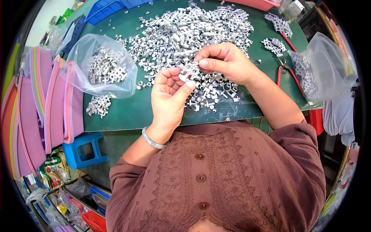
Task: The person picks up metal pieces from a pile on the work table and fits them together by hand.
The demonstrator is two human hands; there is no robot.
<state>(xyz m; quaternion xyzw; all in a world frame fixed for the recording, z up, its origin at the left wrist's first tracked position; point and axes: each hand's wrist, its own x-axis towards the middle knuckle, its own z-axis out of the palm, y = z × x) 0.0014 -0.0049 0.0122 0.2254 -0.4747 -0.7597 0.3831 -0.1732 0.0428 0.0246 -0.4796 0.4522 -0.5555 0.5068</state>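
A flat, silver-grey part (189, 72) with a knobbly outline is held up above the table between my two hands. My left hand (170, 94), with a pale bangle (151, 139) at the wrist, grips its lower left side between thumb and curled fingers. On the upper right edge, the thumb and forefinger of my right hand (228, 63) are pinched together. Whether a smaller piece sits in that pinch is hidden. Behind and below the hands spreads a heap of small loose silver-grey pieces (185, 33).
An open clear bag (129, 79) of similar parts stands at left, a small pile (99, 106) below it. Red-handled pliers (285, 67), more parts (273, 45) and another bag (328, 73) lie at right. Blue bins (103, 11) edge the green table (127, 112); a blue stool (83, 150) stands below.
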